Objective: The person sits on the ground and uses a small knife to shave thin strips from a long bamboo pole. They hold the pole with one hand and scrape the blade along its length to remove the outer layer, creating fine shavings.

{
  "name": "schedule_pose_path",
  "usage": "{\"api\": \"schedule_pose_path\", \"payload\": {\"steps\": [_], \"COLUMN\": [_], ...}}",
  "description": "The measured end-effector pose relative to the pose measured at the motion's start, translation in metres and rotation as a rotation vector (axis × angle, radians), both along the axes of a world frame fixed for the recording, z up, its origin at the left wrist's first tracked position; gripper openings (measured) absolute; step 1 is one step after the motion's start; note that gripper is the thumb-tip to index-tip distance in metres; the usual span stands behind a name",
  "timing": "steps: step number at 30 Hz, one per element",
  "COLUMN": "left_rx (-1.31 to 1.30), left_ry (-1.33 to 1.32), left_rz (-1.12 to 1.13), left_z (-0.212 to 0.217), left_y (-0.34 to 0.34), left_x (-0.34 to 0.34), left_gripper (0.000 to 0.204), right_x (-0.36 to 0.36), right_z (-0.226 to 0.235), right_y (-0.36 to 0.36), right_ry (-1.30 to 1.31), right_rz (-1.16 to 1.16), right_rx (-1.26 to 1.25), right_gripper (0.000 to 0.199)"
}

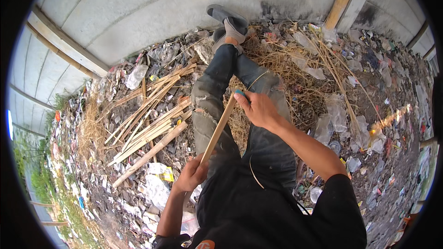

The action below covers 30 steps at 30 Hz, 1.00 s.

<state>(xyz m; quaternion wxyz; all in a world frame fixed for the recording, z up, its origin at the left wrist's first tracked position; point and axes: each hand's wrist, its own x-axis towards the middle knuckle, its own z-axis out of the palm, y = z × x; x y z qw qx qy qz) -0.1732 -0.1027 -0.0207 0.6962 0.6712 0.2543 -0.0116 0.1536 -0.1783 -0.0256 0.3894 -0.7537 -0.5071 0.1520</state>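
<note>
A flat, pale bamboo strip (218, 131) slants across my lap between both hands. My left hand (193, 175) is closed round its lower part, and the end runs on below the fist. At the upper end, my right hand (260, 109) is closed with the thumb against the strip. Something teal (239, 93) shows at that thumb; whether it is a wrap or part of a tool I cannot tell. One thin, curved sliver (256, 79) arcs above my right hand. Another sliver (252, 171) lies against my dark shirt.
Split bamboo strips (150, 120) lie piled left of my legs, beside a thicker bamboo piece (150, 155). Dry straw (304, 80) and long stalks (339, 76) lie to the right. Plastic litter covers the ground. A grey panel wall (161, 14) with posts (342, 0) stands beyond my crossed feet.
</note>
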Motion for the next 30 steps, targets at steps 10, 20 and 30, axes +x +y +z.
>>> {"api": "schedule_pose_path", "payload": {"steps": [10, 20, 30], "left_rx": [-0.171, -0.125, -0.311], "left_ry": [0.005, -0.030, 0.029], "left_rz": [0.060, -0.062, -0.051], "left_z": [-0.006, 0.003, -0.015], "left_y": [-0.003, -0.004, 0.012], "left_x": [-0.004, -0.021, 0.002], "left_gripper": [0.046, 0.053, 0.048], "right_x": [-0.016, 0.099, -0.001], "right_z": [-0.005, -0.050, -0.018], "right_y": [-0.005, -0.014, -0.017], "right_ry": [0.043, 0.178, 0.943], "right_rz": [0.042, -0.400, -0.078], "right_rx": [-0.068, -0.020, 0.133], "right_gripper": [0.061, 0.073, 0.035]}}
